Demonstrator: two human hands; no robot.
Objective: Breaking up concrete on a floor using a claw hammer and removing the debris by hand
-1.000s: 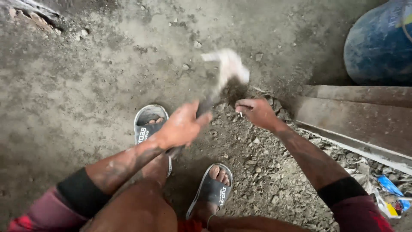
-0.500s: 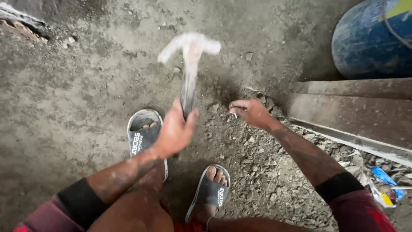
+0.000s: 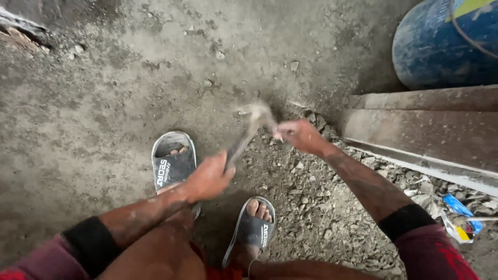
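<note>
Blue drum (image 3: 441,46) at upper right of frame, lying against a dusty step edge (image 3: 425,129); contents not visible. Bare concrete floor (image 3: 104,93) across left and upper frame, open; loose rubble (image 3: 321,207) banked along the step at centre right, coloured litter (image 3: 459,212) at lower right. Left hand (image 3: 210,179) at centre, closed around the lower handle of a hammer (image 3: 249,129); head blurred, up and right of the grip, just beside the right hand (image 3: 298,136). Right hand at the rubble's edge, fingers curled; whether anything is pinched, cannot tell. Two grey sandals (image 3: 174,161) below.
</note>
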